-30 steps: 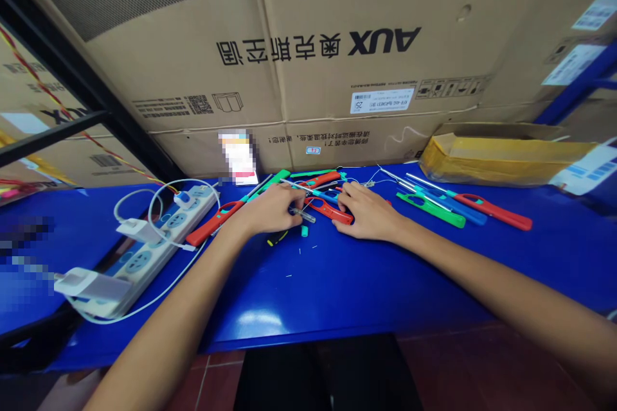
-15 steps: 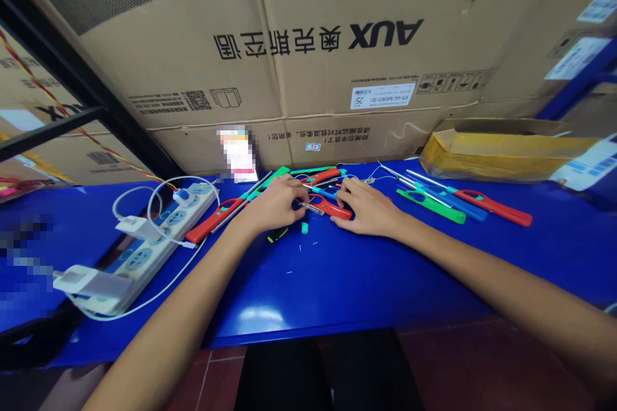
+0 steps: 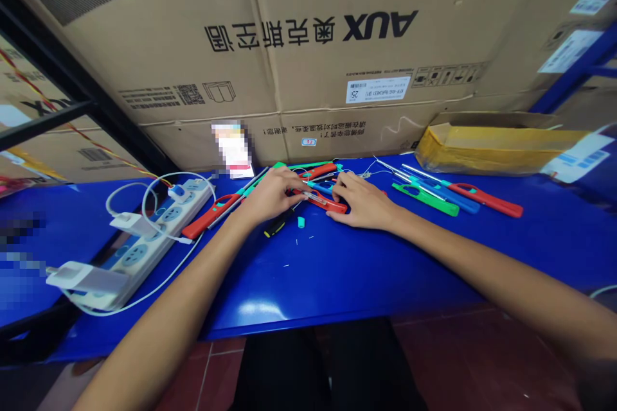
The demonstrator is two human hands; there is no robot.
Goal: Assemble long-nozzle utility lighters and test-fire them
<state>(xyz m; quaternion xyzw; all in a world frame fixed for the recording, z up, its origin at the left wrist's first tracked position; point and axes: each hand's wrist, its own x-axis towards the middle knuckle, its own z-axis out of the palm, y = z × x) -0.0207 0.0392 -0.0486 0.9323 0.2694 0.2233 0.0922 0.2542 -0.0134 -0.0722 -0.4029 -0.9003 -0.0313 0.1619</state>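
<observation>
Two hands close together over blue workbench (image 3: 366, 282). Left hand (image 3: 274, 196) fingertips pressed together, apparently pinching thin metal lighter tube (image 3: 312, 196). Right hand (image 3: 361, 202) curled, fingers on red lighter handle (image 3: 328, 204); firmness of hold cannot be told. Handle lies between hands, nearer right, long axis slanting down rightward. Black screwdriver (image 3: 278, 225) just below left hand; teal plastic piece (image 3: 301, 222) nearby.

Specimen 1: red plastic lighter handle (image 3: 325, 203), open loop grip
Pose: lying flat, slightly angled
Specimen 2: slim silver metal tube (image 3: 311, 196)
Pose: slanted, just above handle, partly hidden
</observation>
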